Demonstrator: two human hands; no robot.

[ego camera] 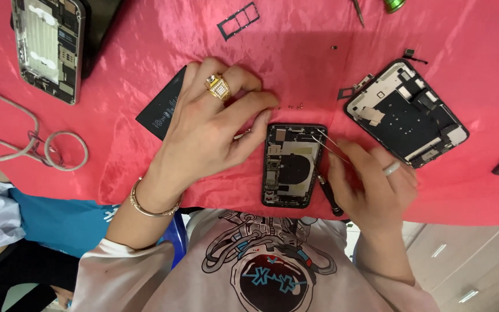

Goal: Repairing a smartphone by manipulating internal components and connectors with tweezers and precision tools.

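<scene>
Lying at the centre of the frame, the opened phone body [293,165] rests on the red cloth [469,34] of the worktop, back cover off and its boards and round coil showing, with its long axis running from the top of the frame toward the lower edge. The right hand [371,188], at lower right just beside it, is the nearer hand: its fingers are pinched shut around slim tweezers [329,143], whose tips reach up and left to the phone's upper right corner. A dark screwdriver [330,196] lies slanted under that hand, along the phone's right edge. The left hand [206,130], wearing a gold ring and a bracelet, comes in from the left; its fingers are loosely spread, the fingertips pressing the cloth just beside the phone's upper left corner, and I cannot tell whether they pinch anything small. A flat black battery [160,107] lies partly under this hand. A few tiny screws [295,106] sit just above the phone. Farther right, a second opened phone [406,112] lies tilted, with a small tray piece at its left corner. At upper left another stripped phone frame [47,46] lies near a grey cable [47,147], and a card tray [238,20] lies at top centre.
</scene>
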